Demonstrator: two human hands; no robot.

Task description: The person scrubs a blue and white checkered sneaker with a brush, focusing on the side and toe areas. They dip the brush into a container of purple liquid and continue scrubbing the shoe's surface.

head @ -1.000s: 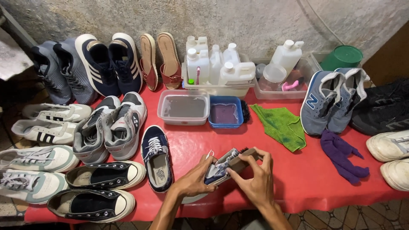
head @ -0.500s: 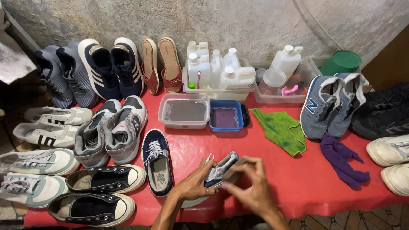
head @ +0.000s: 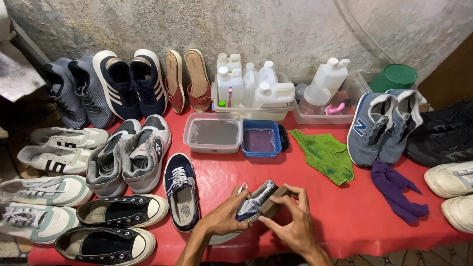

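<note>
Fingers (head: 231, 213) of the left hand (head: 224, 221) grip a navy shoe (head: 253, 207) low in the frame's centre on the red table (head: 345, 216); its long axis runs lower left to upper right. The right hand (head: 290, 224) closes on a brown block (head: 273, 203) touching the shoe's upper end. The shoe's lower part is hidden; whether the block is a brush I cannot tell.

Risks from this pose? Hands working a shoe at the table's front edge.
1. The navy canvas shoe is gripped by the left hand and the right hand at the red table's front edge; a slip might drop it off.
2. Two open tubs of liquid, the clear plastic tub and the blue tub, sit just behind; a forward jerk may spill them.
</note>
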